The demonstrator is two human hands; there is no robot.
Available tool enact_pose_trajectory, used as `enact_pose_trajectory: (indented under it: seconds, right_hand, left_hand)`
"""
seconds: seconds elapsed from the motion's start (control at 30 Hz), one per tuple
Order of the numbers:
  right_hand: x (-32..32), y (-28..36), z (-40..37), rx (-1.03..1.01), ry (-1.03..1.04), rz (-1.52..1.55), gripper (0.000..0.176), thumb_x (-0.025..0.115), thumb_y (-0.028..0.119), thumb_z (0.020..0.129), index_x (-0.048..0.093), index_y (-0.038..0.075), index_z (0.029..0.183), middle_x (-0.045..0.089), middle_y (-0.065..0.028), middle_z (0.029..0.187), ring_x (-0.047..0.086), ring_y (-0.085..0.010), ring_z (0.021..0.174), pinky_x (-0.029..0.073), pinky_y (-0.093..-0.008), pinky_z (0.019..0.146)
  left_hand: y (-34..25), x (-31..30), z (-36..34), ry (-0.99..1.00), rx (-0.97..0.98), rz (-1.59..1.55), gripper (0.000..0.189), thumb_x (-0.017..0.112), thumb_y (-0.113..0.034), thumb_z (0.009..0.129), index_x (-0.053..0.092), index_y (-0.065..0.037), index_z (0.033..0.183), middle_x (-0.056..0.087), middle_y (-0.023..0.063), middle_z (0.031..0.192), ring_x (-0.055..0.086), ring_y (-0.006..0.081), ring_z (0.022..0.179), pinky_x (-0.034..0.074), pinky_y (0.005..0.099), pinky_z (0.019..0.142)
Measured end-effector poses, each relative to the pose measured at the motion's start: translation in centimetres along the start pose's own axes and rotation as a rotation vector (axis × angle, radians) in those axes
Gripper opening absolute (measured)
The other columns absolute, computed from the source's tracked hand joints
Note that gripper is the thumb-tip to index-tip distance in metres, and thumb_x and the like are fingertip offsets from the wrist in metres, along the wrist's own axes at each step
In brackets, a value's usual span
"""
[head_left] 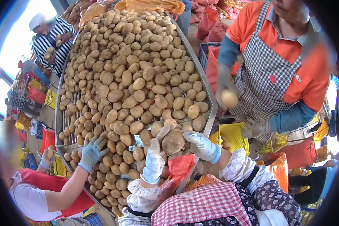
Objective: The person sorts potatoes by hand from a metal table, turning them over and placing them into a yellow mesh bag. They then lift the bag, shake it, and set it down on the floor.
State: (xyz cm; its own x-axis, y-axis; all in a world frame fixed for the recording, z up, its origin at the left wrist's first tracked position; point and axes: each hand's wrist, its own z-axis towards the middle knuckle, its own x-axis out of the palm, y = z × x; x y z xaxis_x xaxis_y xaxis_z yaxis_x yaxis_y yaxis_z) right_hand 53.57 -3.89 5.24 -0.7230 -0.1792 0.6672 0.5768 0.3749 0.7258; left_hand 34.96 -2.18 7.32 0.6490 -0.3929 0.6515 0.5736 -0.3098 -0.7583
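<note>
A large brown potato (173, 142) is held between my two gloved hands, above the near end of the potato heap (128, 75). My left hand (154, 158), in a white and light-blue glove, has its fingers against the potato's left side. From the right, my right hand (202, 145) in a matching glove grips its other side. A smaller potato (170, 122) lies just beyond my left fingertips. Below my hands, a red plastic bag (179, 169) hangs over the table's near edge, beside my red checked apron (207, 203).
The metal sorting table (211, 109) has raised rims. At left, a co-worker's gloved hand (92, 152) touches potatoes. At right, another co-worker in a checked apron (260, 75) holds a potato (229, 98) near a yellow basket (235, 137). A person in stripes (56, 41) stands far left.
</note>
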Motion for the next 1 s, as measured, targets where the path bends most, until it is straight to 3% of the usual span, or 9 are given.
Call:
enact_pose_trajectory:
  seconds: [0.13, 0.2, 0.3, 0.43, 0.53, 0.67, 0.8, 0.87, 1.0]
  right_hand:
    - [-0.5, -0.5, -0.5, -0.044, 0.004, 0.082, 0.052, 0.053, 0.027, 0.096, 0.039, -0.001, 0.138, 0.057, -0.0093, 0.124, 0.057, -0.0195, 0.111, 0.044, -0.0345, 0.098]
    - [0.0, -0.2, -0.6, -0.021, 0.005, 0.067, 0.054, 0.054, 0.025, 0.095, 0.037, 0.000, 0.140, 0.056, -0.0094, 0.124, 0.057, -0.0188, 0.108, 0.046, -0.0346, 0.094]
    - [0.2, -1.4, -0.9, -0.055, -0.137, -0.202, 0.056, 0.058, 0.027, 0.093, 0.039, 0.002, 0.139, 0.054, -0.0056, 0.123, 0.052, -0.0123, 0.107, 0.044, -0.0305, 0.090]
    - [1.1, -0.8, -0.5, -0.007, -0.037, -0.081, 0.054, 0.055, 0.033, 0.095, 0.040, 0.003, 0.137, 0.055, -0.0029, 0.118, 0.052, -0.0107, 0.104, 0.043, -0.0269, 0.088]
    - [1.8, -1.3, -0.9, 0.030, -0.056, -0.217, 0.055, 0.050, 0.040, 0.097, 0.036, 0.004, 0.137, 0.057, -0.0036, 0.111, 0.058, -0.0113, 0.090, 0.048, -0.0262, 0.078]
    - [3.0, -1.7, -1.4, -0.021, -0.022, -0.327, 0.059, 0.047, 0.045, 0.098, 0.034, 0.005, 0.138, 0.057, -0.0057, 0.109, 0.060, -0.0118, 0.076, 0.051, -0.0258, 0.067]
    - [2.9, -2.5, -1.4, -0.043, -0.018, -0.241, 0.064, 0.053, 0.043, 0.096, 0.031, 0.004, 0.141, 0.054, -0.0075, 0.119, 0.060, -0.0127, 0.092, 0.051, -0.0264, 0.073]
    - [2.3, -3.0, -1.1, -0.068, -0.030, -0.281, 0.065, 0.048, 0.046, 0.097, 0.028, 0.007, 0.144, 0.052, -0.0073, 0.126, 0.060, -0.0161, 0.098, 0.052, -0.0298, 0.076]
    - [3.0, -2.3, -1.9, -0.087, -0.088, -0.114, 0.058, 0.047, 0.045, 0.098, 0.038, 0.005, 0.139, 0.056, -0.0077, 0.122, 0.059, -0.0159, 0.100, 0.052, -0.0305, 0.077]
  left_hand:
    - [1.5, 0.1, 0.6, -0.264, -0.026, -0.070, 0.061, 0.054, -0.015, 0.093, 0.026, -0.003, 0.146, 0.034, 0.0139, 0.146, 0.044, 0.0255, 0.129, 0.036, 0.0380, 0.109]
    - [1.3, 0.9, -0.1, -0.066, 0.377, 0.823, 0.081, 0.070, -0.010, 0.081, 0.024, -0.003, 0.147, 0.043, 0.0155, 0.138, 0.049, 0.0256, 0.124, 0.042, 0.0362, 0.103]
    - [1.4, 1.4, -0.3, -0.299, 0.386, 0.964, 0.085, 0.081, -0.019, 0.075, 0.030, -0.003, 0.141, 0.046, 0.0118, 0.129, 0.050, 0.0198, 0.116, 0.047, 0.0327, 0.095]
    - [0.8, 1.5, 0.2, -0.263, 0.689, 1.413, 0.057, 0.079, -0.025, 0.073, 0.055, -0.002, 0.119, 0.064, 0.0152, 0.095, 0.064, 0.0325, 0.080, 0.053, 0.0381, 0.069]
    - [1.7, 0.6, 0.0, -0.253, 0.720, 1.313, 0.047, 0.074, -0.025, 0.078, 0.059, -0.001, 0.115, 0.063, 0.0143, 0.087, 0.064, 0.0299, 0.073, 0.052, 0.0361, 0.064]
    - [1.8, 0.8, -0.8, -0.460, 0.265, 0.664, 0.042, 0.042, -0.033, 0.101, 0.065, 0.003, 0.105, 0.062, 0.0000, 0.078, 0.051, 0.0042, 0.068, 0.044, 0.0209, 0.062]
    - [0.8, -0.1, -1.4, -0.472, 0.081, 0.328, 0.045, 0.044, -0.039, 0.100, 0.063, 0.001, 0.100, 0.066, 0.0046, 0.087, 0.062, 0.0104, 0.081, 0.051, 0.0232, 0.071]
    - [0.3, 0.5, -1.1, -0.582, -0.006, -0.155, 0.036, 0.045, -0.035, 0.101, 0.063, -0.003, 0.100, 0.065, 0.0019, 0.083, 0.057, 0.0064, 0.065, 0.045, 0.0167, 0.051]
    - [3.1, -1.5, -2.7, -0.301, 0.290, 0.852, 0.036, 0.063, -0.038, 0.091, 0.060, -0.003, 0.101, 0.064, 0.0012, 0.079, 0.058, 0.0108, 0.064, 0.046, 0.0225, 0.054]
